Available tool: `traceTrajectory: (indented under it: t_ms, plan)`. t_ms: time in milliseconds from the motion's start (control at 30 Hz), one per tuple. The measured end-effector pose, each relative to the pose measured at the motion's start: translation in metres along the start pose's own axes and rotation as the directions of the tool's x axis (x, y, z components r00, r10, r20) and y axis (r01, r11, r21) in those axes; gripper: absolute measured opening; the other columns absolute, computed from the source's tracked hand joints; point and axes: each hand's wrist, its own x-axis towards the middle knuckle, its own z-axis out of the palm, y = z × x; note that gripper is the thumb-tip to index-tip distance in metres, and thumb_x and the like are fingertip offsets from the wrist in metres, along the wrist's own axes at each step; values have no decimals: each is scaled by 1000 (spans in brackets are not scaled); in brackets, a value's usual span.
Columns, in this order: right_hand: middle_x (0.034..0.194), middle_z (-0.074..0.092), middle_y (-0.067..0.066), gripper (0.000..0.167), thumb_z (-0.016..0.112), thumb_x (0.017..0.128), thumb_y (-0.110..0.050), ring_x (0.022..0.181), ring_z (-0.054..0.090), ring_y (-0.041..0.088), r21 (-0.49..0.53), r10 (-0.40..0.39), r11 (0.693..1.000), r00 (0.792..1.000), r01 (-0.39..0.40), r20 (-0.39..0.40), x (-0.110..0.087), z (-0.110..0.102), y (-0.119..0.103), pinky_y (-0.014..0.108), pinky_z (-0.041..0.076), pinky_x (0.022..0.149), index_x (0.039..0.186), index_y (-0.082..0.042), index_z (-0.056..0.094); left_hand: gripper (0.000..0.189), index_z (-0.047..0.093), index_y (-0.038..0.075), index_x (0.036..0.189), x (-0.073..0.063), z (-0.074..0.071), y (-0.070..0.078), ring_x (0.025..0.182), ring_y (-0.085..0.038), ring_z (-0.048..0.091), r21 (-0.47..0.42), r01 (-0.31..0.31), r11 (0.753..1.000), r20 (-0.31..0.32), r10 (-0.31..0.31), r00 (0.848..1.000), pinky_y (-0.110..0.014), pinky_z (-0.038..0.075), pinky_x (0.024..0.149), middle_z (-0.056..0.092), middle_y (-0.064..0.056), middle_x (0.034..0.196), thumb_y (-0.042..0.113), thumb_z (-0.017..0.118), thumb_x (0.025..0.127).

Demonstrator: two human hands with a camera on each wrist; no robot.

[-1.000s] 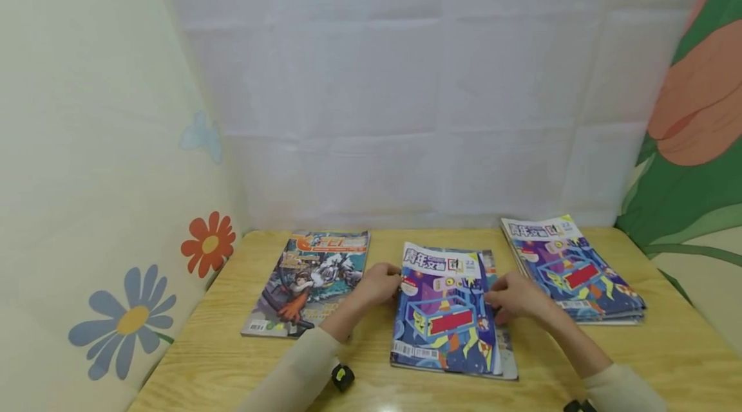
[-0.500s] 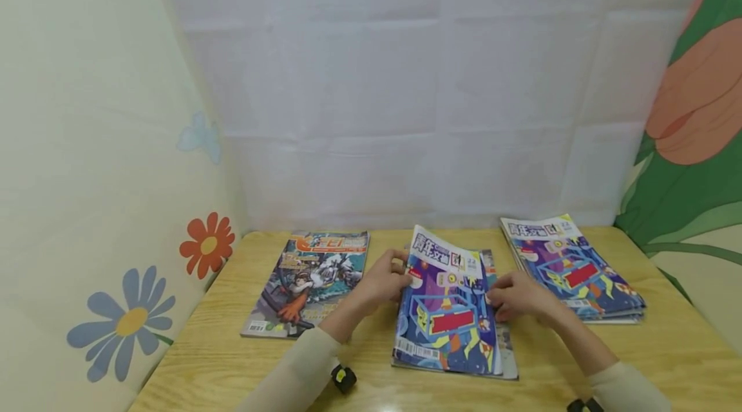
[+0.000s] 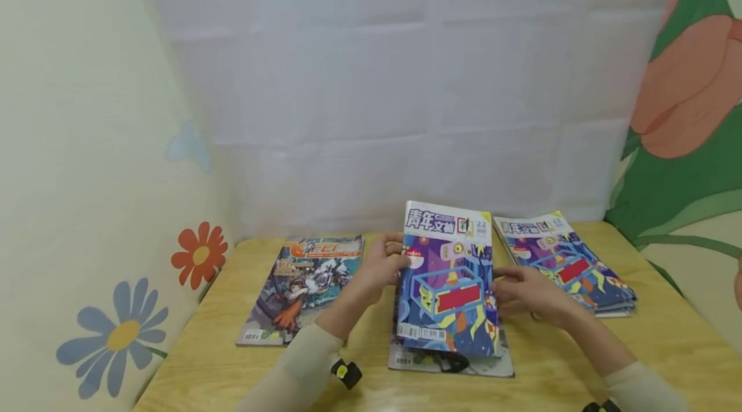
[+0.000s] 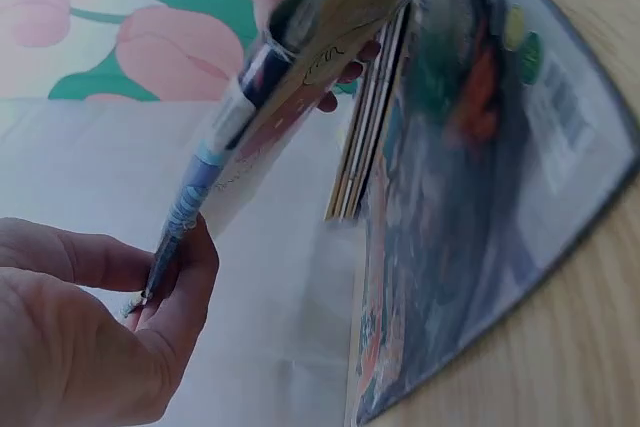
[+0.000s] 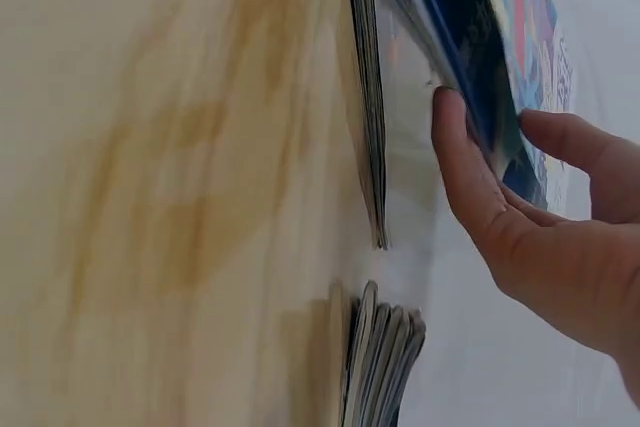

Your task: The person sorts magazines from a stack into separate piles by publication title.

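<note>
A purple and blue magazine [image 3: 449, 283] is held up over the middle of the table, between both hands. My left hand [image 3: 379, 267] pinches its left edge; in the left wrist view the thumb and fingers of that hand [image 4: 110, 327] close on the spine. At the opposite edge, my right hand [image 3: 530, 293] grips it, and in the right wrist view the hand [image 5: 560, 197] has its thumb and fingers on either side. Below it lies a grey-covered magazine [image 3: 417, 360], mostly hidden. The wrist views show a gap between the held magazine and what lies under it.
To the left lies a magazine [image 3: 304, 290] with an orange title. A stack of magazines [image 3: 570, 264], topped by the same purple cover, sits at the right. A white cloth [image 3: 348, 90] hangs behind the wooden table [image 3: 191, 367]; painted walls flank it.
Both hands have lifted the purple magazine off the middle pile. Its top edge rose first, then its bottom edge, uncovering the grey magazine's lower part. The head view has shifted slightly.
</note>
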Motion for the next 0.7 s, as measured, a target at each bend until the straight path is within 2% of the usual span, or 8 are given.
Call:
traceTrajectory:
  t_ms: [133, 233, 300, 433, 533, 700]
  plan:
    - [130, 60, 27, 72, 67, 100, -26, 112, 65, 35, 61, -33, 997, 998, 36, -45, -8, -14, -3, 48, 57, 88, 153, 7, 31, 51, 43, -6, 137, 17, 8, -1, 84, -23, 65, -54, 52, 997, 8, -51, 999, -36, 57, 63, 61, -18, 115, -3, 62, 90]
    - [145, 46, 31, 81, 68, 100, -27, 112, 65, 34, 120, -58, 991, 997, 63, -45, -15, -25, -6, 47, 57, 86, 161, -3, 20, 51, 44, -6, 140, 30, 16, -5, 86, -23, 66, -133, 90, 987, 54, -83, 995, -39, 59, 72, 64, -20, 121, -1, 63, 93]
    - [149, 41, 31, 88, 69, 99, -25, 107, 65, 32, 155, -59, 986, 998, 63, -33, -20, -32, -7, 44, 58, 82, 164, -13, 11, 51, 44, -7, 140, 39, 24, -9, 86, -22, 67, -188, 109, 976, 91, -93, 992, -40, 59, 74, 65, -21, 121, -1, 64, 94]
    - [144, 47, 29, 96, 66, 99, -13, 101, 67, 31, 179, -65, 982, 998, 63, 5, -31, -48, -8, 42, 58, 79, 165, -22, -4, 51, 44, -5, 142, 54, 44, -18, 84, -20, 68, -237, 133, 962, 122, -106, 987, -35, 59, 71, 67, -18, 119, 1, 66, 96]
    - [137, 56, 23, 97, 61, 99, -3, 105, 67, 33, 186, -77, 980, 997, 71, 22, -35, -66, -6, 45, 58, 84, 164, -19, -9, 56, 44, -4, 146, 64, 63, -22, 85, -21, 70, -241, 154, 958, 129, -125, 984, -35, 59, 71, 68, -17, 118, 4, 68, 96]
    - [125, 63, 13, 91, 56, 99, 2, 101, 68, 29, 144, -80, 986, 997, 81, -11, -38, -105, 0, 45, 58, 83, 162, -10, -9, 60, 45, -1, 149, 85, 101, -30, 92, -28, 72, -248, 203, 947, 159, -166, 973, -41, 60, 77, 70, -15, 113, 5, 71, 95]
